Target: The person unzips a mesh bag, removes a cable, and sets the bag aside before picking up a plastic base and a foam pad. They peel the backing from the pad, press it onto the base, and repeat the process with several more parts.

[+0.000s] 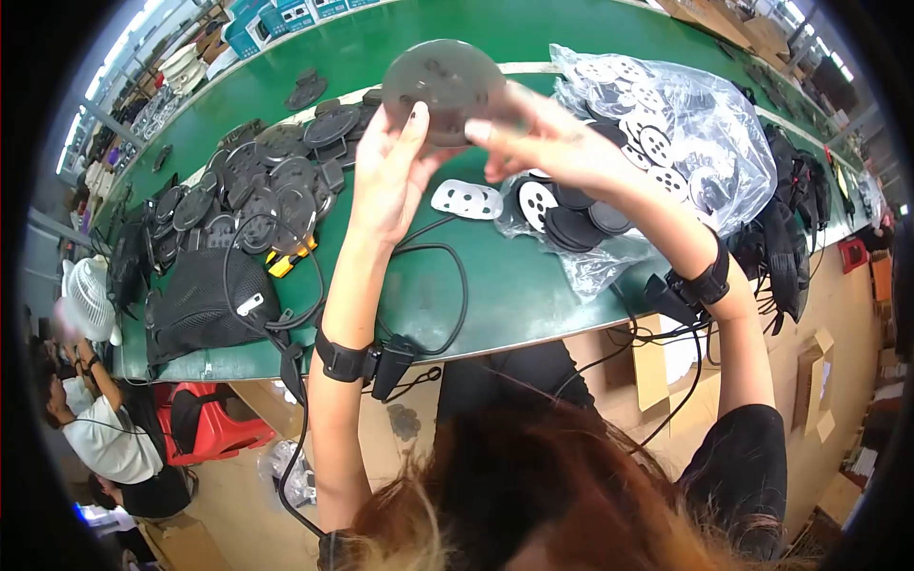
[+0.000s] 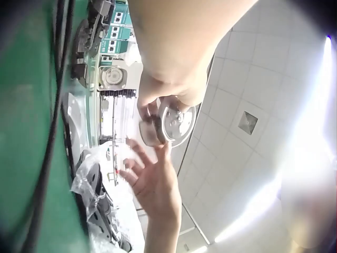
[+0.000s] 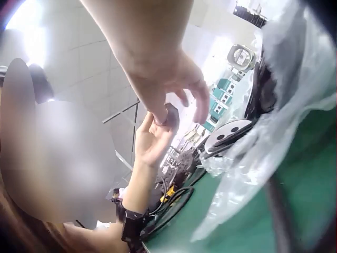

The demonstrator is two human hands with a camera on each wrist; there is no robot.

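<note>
A round dark grey disc [image 1: 443,90] is raised over the table, blurred in the head view. My left hand [image 1: 386,186] grips its near left part, thumb across the face. In the left wrist view the disc [image 2: 179,124] catches light on a shiny round face. My right hand [image 1: 557,143] is at the disc's right side, its fingers spread and blurred. The right thumb tip comes right up to the rim in the left wrist view, where the right hand [image 2: 155,184] otherwise has loose fingers. Below lies a white lobed plate [image 1: 466,200] with a cable running from it.
Black round parts [image 1: 276,176] are heaped on the left of the green table [image 1: 514,295]. On the right, a clear plastic bag [image 1: 705,124] holds white discs with black holes. A black mesh pouch [image 1: 209,295], cables and a yellow tool [image 1: 290,257] lie near the front edge. Another person sits far left.
</note>
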